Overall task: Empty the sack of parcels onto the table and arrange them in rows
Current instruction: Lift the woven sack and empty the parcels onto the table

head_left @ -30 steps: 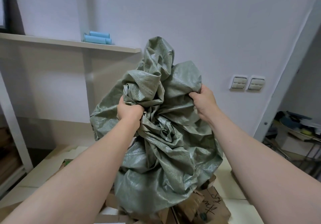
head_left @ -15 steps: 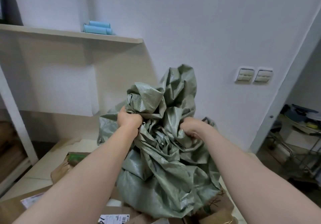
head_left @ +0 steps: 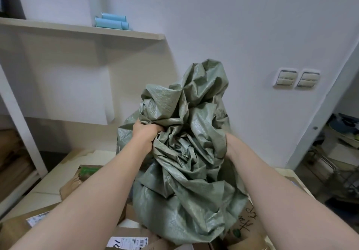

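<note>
Sack (head_left: 186, 181) crumpled over parcels (head_left: 249, 230); left hand (head_left: 145, 134) grips fold.

A white shipping label (head_left: 127, 242) on a near brown parcel (head_left: 134, 232) bears a handwritten black "14"; its print is too small to read. Black handwriting (head_left: 249, 217) on the near-right cardboard parcel (head_left: 254, 236) is illegible. The near-left sticker (head_left: 37, 218) is blurred.

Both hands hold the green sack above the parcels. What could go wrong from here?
The sack hangs crumpled over the piled parcels and hides some; one may be caught in its folds.
The parcel with handwriting lies near the right edge of the table; dragging the sack could push it off.
The right hand is buried in fabric, so its grip may slip.
</note>
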`<state>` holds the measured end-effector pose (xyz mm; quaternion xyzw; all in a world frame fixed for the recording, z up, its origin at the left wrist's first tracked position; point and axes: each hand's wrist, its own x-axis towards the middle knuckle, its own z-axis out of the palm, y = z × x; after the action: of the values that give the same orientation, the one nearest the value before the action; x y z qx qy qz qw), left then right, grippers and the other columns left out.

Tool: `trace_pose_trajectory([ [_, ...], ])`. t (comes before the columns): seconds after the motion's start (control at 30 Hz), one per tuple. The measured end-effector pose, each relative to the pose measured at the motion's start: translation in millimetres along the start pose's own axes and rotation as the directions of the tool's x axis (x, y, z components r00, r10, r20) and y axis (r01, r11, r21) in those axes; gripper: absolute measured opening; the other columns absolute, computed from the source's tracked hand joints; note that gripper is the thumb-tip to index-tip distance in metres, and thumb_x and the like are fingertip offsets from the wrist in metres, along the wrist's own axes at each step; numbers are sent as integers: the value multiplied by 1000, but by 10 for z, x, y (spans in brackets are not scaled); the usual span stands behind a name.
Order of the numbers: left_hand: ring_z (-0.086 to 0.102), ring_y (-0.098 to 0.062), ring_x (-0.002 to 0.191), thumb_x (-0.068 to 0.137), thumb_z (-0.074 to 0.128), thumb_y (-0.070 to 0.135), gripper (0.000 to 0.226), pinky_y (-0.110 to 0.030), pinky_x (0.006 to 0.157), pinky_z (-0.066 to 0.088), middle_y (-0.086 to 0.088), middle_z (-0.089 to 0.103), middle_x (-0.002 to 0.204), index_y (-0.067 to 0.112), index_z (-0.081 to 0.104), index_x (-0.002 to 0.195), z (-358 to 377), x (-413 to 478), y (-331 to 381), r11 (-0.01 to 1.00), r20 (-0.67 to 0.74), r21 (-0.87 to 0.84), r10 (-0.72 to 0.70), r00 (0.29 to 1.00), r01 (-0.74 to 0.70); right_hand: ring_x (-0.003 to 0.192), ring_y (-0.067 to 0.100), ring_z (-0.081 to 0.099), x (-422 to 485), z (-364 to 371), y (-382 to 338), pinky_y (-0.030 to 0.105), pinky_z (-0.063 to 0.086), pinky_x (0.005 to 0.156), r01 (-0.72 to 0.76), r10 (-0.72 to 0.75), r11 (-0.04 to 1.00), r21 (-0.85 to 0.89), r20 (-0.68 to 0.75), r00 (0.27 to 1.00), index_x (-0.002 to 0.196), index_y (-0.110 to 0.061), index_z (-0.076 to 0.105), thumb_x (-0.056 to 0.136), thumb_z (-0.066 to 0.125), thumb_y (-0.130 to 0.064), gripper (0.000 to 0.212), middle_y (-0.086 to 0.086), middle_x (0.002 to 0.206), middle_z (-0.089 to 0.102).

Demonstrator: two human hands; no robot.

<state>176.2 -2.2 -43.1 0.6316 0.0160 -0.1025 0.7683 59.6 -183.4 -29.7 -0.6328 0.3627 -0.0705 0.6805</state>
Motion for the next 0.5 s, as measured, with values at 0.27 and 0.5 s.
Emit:
trace_pose_trajectory([
  [0.27, 67, -25, 89, 68, 71, -16, 55, -35, 72, 58, -9, 68, 105, 7, 61, 116, 40, 39, 310, 985, -32, -139, 98, 995, -102, 43, 15, 61, -185, -93, -616, 20, 46, 42, 173, -167, 961, 215, -45, 985, 77, -12, 62, 99, 53, -27, 29, 3, 48, 63],
  [0.5, 67, -27, 92, 64, 78, -7, 59, -49, 83, 57, -5, 69, 105, 15, 62, 116, 147, -18, 465, 973, -81, -197, 105, 991, -120, 49, 18, 68, -324, -164, -692, 26, 54, 55, 303, -291, 864, 401, -92, 952, 79, -13, 68, 99, 51, -38, 36, 4, 60, 71],
])
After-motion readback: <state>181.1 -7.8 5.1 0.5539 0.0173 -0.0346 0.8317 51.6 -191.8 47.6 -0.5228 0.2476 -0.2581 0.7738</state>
